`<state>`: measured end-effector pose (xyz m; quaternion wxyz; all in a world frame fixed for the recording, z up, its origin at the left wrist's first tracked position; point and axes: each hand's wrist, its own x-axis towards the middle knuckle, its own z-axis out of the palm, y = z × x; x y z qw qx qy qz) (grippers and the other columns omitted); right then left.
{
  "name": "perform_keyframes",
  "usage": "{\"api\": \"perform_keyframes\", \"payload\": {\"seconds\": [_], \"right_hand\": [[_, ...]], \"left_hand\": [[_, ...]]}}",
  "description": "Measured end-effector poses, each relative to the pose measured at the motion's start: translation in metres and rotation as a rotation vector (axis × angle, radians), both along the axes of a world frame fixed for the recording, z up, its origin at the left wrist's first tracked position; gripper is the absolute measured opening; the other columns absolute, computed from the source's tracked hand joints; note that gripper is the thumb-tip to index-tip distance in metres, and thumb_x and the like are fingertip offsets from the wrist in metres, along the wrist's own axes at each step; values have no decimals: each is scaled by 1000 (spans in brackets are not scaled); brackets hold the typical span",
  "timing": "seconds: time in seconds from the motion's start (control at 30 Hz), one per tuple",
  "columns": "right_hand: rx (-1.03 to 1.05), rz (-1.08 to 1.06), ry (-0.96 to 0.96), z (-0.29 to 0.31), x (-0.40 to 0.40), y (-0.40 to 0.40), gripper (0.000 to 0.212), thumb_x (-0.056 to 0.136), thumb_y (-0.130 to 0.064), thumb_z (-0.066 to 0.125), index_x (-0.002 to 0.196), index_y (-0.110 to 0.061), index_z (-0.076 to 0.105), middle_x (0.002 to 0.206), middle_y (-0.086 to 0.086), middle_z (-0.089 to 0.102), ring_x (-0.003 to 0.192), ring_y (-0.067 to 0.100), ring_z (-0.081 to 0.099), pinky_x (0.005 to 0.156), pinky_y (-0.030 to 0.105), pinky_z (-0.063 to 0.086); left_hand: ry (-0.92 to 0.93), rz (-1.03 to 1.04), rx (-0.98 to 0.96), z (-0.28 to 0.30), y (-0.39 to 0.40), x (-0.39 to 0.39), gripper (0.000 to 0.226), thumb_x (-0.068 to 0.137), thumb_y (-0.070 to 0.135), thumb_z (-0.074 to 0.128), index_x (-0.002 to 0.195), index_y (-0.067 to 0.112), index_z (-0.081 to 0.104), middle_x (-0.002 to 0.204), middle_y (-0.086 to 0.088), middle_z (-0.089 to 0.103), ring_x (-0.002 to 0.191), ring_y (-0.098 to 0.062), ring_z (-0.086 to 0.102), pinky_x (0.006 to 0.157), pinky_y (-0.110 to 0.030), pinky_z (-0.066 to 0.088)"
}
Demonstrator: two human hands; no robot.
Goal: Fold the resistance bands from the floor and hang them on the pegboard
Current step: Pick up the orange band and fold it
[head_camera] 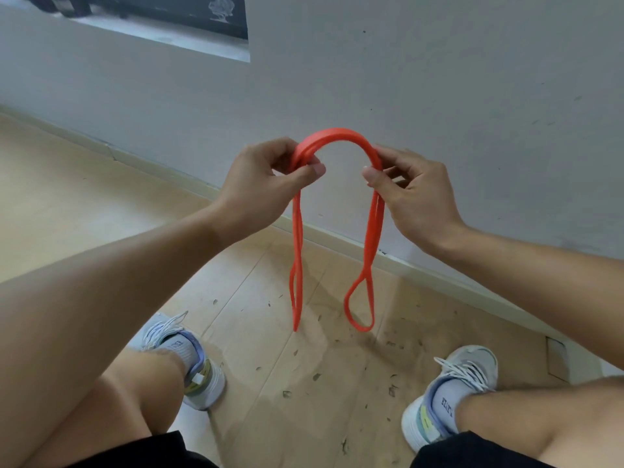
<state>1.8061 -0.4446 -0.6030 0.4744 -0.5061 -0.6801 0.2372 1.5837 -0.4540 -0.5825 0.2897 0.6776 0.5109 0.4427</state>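
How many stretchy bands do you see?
1. An orange band arches between the left hand and right hand, both ends hanging above the floor. More may lie out of view.

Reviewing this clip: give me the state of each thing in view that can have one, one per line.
orange resistance band: doubled over, arched between both hands, two looped ends hanging clear of the floor
left hand: pinches the band's left side
right hand: pinches the band's right side
floor: littered with small dark scraps
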Motion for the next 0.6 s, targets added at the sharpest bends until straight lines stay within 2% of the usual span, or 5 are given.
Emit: {"api": "perform_keyframes", "payload": {"seconds": [0.13,0.23,0.37,0.5,0.6], "right_hand": [[-52,76,-53,6,1,-2,33,92,-21,76,125,-21,73,97,-18,72,83,-2,68,77,16,58],[-107,138,-27,8,4,-3,28,87,-18,81,114,-22,76,96,-10,77,85,8,73,80,23,61],[-182,212,-15,12,11,-2,30,84,-14,82,113,-17,76,96,-3,79,84,9,75,79,20,60],[-310,283,10,9,14,-7,31,81,-11,84,111,-14,78,87,-3,80,79,6,76,75,15,57],[-430,351,-76,2,7,-14,35,80,-18,86,113,-25,76,92,-2,81,81,6,75,77,17,57]], "left_hand": [[0,-42,-65,0,-2,1,15,88,30,77,92,16,76,86,-9,74,87,-28,71,85,-50,59],[-17,-67,-96,2,-3,1,15,88,27,78,94,13,76,87,-12,75,86,-28,73,82,-48,60],[11,-62,-39,7,-3,-3,17,86,31,79,97,18,78,89,-11,76,88,-31,72,83,-49,60],[-95,-57,-34,12,-2,-5,14,84,24,80,98,24,79,87,0,79,83,-17,75,80,-33,63],[-136,-120,-46,13,-5,0,17,83,18,81,100,16,79,90,-3,79,84,-18,77,79,-30,63]]}}
